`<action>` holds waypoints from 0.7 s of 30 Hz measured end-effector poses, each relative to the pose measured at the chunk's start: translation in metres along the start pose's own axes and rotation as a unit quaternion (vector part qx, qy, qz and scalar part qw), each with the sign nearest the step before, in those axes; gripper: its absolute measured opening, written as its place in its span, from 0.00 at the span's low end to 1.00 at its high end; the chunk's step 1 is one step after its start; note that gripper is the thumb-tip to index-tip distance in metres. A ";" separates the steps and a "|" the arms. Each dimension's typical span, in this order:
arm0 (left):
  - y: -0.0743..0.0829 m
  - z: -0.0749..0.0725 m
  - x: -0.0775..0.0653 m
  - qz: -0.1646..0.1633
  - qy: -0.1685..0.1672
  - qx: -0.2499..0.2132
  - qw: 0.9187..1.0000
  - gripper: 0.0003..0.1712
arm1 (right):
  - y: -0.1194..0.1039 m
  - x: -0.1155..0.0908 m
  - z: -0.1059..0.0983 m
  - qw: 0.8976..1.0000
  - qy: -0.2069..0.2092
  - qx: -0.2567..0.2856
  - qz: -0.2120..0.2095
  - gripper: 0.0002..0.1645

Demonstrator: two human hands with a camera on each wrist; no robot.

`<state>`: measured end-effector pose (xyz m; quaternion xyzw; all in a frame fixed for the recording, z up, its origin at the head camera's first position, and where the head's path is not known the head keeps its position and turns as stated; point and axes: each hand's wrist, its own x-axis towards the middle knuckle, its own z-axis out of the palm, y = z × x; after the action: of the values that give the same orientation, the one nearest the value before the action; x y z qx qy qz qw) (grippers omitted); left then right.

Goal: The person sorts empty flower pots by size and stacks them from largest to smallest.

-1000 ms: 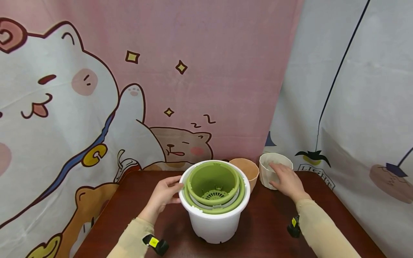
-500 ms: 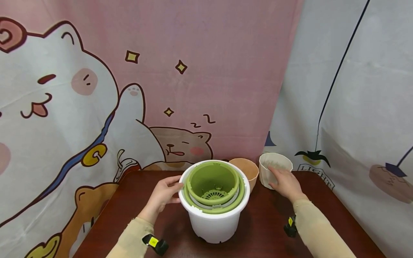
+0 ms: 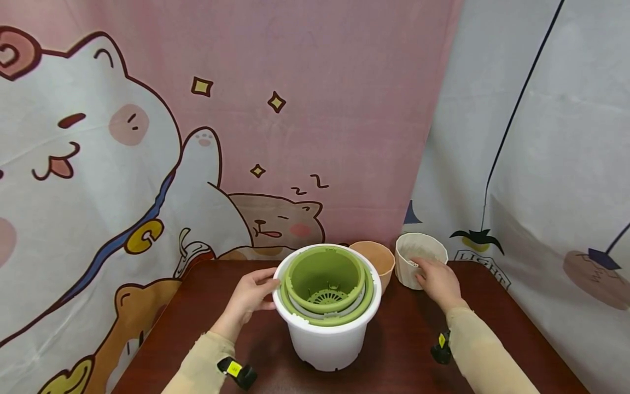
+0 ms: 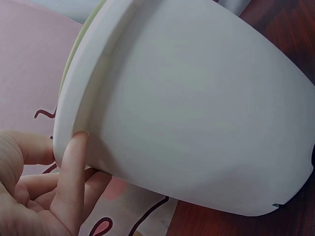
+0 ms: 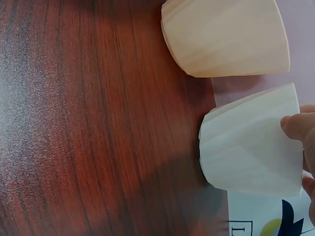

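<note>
A large white flower pot stands upright on the table, with green and grey pots nested inside it; the innermost green pot has a slotted bottom. My left hand holds its rim from the left side. In the left wrist view the thumb lies against the outer wall just under the rim. My right hand pinches the near rim of a small white flower pot at the back right. The right wrist view shows the thumb outside this pot's ribbed wall, the other fingers partly hidden.
A peach-coloured flower pot stands between the two white pots, partly behind the large one. The dark red wooden table meets a printed cloth backdrop at the back.
My right hand has come down slightly and nearer, from over the small white flower pot onto its rim, and now pinches it. The left hand and the large white flower pot stay put.
</note>
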<state>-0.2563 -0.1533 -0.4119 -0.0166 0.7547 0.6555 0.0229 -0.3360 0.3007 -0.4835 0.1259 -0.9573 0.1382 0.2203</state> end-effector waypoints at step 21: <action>0.000 0.000 0.000 -0.003 0.000 0.004 1.000 0.22 | 0.004 -0.013 0.001 1.000 0.025 -0.004 0.012 0.14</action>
<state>-0.2560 -0.1534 -0.4118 -0.0187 0.7575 0.6521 0.0253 -0.3262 0.3063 -0.4909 0.1100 -0.9536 0.1404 0.2428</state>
